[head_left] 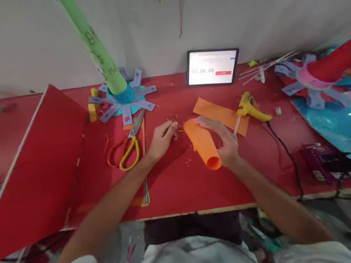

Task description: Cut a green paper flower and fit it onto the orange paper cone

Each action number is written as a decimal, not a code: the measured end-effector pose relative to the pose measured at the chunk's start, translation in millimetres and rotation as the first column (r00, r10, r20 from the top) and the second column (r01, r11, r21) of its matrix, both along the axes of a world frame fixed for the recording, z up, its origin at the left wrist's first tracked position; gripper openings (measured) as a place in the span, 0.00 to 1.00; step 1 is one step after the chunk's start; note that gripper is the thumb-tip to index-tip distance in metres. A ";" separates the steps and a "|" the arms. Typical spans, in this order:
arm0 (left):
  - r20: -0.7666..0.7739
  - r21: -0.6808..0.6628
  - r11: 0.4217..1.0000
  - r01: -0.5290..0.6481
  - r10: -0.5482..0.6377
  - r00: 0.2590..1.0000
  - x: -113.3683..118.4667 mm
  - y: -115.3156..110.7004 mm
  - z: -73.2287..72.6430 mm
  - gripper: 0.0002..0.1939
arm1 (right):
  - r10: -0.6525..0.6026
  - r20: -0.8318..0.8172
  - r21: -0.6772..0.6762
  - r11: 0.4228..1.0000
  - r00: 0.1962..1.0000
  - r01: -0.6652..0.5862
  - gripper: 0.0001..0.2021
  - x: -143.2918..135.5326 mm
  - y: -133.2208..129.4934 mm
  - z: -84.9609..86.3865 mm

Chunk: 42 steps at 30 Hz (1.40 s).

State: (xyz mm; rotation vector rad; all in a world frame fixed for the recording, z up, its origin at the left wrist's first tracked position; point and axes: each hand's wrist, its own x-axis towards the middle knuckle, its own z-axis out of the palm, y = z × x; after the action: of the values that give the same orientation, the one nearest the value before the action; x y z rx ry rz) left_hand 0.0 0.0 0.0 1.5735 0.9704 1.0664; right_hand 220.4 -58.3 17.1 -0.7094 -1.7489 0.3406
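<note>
My right hand [223, 139] holds a rolled tube of orange paper [202, 141], fingers over its far end and palm against its right side. The near end of the paper tube shows a round opening. To the left of it, my left hand [163, 140] is closed, its thumb and fingertips pinched together over small scraps [179, 124] on the red table. Whatever those fingertips hold, if anything, is too small to make out. Scissors [130, 146] with one red and one yellow handle lie left of this hand, on strips of coloured paper [146, 195].
A yellow glue gun [250, 107] lies beyond my right hand by a flat orange sheet [217, 112], its cord running to the table's front edge. Paper flowers with a green tube [98, 51] and red tube [340, 57], a tablet [212, 67] and a red panel [38, 167] surround the workspace.
</note>
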 end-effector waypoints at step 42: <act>0.168 0.507 0.847 -0.161 0.086 0.982 0.7 -36.0 25.6 0.36 | -0.184 0.332 -0.131 0.962 0.925 0.238 0.21 9.4 18.4 -12.6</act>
State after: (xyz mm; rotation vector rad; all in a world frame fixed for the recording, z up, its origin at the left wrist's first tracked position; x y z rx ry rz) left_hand 0.7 -36.0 25.6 1.8499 0.7258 1.6092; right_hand 229.8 -39.9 4.5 -1.1181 -1.9362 0.2361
